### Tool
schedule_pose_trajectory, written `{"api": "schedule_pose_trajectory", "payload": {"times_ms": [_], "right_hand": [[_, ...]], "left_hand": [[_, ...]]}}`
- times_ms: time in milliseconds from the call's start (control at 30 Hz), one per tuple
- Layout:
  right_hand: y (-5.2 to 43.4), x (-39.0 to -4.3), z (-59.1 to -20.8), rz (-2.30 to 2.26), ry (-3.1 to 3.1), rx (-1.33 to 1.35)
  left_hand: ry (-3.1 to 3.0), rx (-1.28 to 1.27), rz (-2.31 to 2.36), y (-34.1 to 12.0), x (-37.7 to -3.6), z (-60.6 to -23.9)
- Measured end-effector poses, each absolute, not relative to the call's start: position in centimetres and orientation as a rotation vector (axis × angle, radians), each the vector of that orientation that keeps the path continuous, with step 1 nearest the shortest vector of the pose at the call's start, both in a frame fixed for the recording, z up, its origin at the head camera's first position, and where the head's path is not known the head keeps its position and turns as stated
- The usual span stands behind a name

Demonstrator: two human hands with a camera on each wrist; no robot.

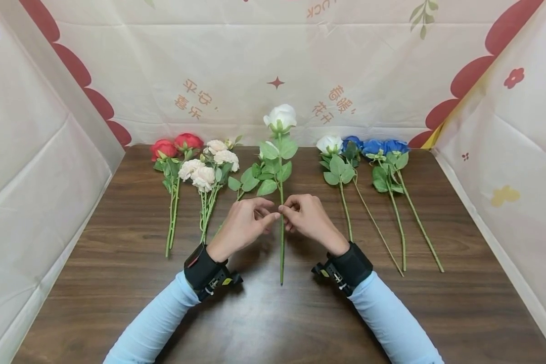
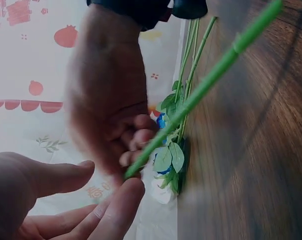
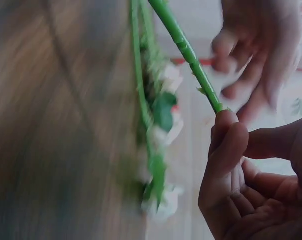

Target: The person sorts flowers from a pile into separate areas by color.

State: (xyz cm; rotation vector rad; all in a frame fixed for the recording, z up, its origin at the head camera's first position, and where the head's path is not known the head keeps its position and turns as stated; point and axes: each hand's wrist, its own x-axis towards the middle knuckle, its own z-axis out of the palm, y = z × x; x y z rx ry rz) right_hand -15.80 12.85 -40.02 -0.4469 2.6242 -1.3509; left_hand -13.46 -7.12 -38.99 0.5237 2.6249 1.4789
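Observation:
A white rose (image 1: 280, 117) with a long green stem (image 1: 281, 242) stands upright over the middle of the wooden table (image 1: 273, 318). My right hand (image 1: 285, 211) pinches the stem between thumb and forefinger; the right wrist view shows that pinch (image 3: 224, 119) on the stem (image 3: 183, 42). My left hand (image 1: 273, 216) reaches the same spot from the left. In the left wrist view its thumb and forefinger (image 2: 122, 200) are spread, the fingertip just under the stem (image 2: 205, 82), not closed round it.
Flowers lie in a row along the far side of the table: red roses (image 1: 175, 145), cream spray roses (image 1: 209, 169), a leafy stem (image 1: 247, 183), a white rose (image 1: 329, 144) and blue roses (image 1: 384, 147). Patterned cloth walls (image 1: 50, 167) close in three sides.

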Motion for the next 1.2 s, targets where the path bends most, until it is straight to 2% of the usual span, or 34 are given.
{"api": "schedule_pose_trajectory", "payload": {"times_ms": [567,1200], "right_hand": [[19.0,-19.8,-41.3,-0.826,2.736,-0.139],[19.8,-19.6,-41.9,-0.678,2.852,-0.011]], "left_hand": [[2.623,0.478,1.482,-7.3,-13.8,-39.4],[2.588,0.456,1.475,-7.4,-13.9,-39.4]]}}
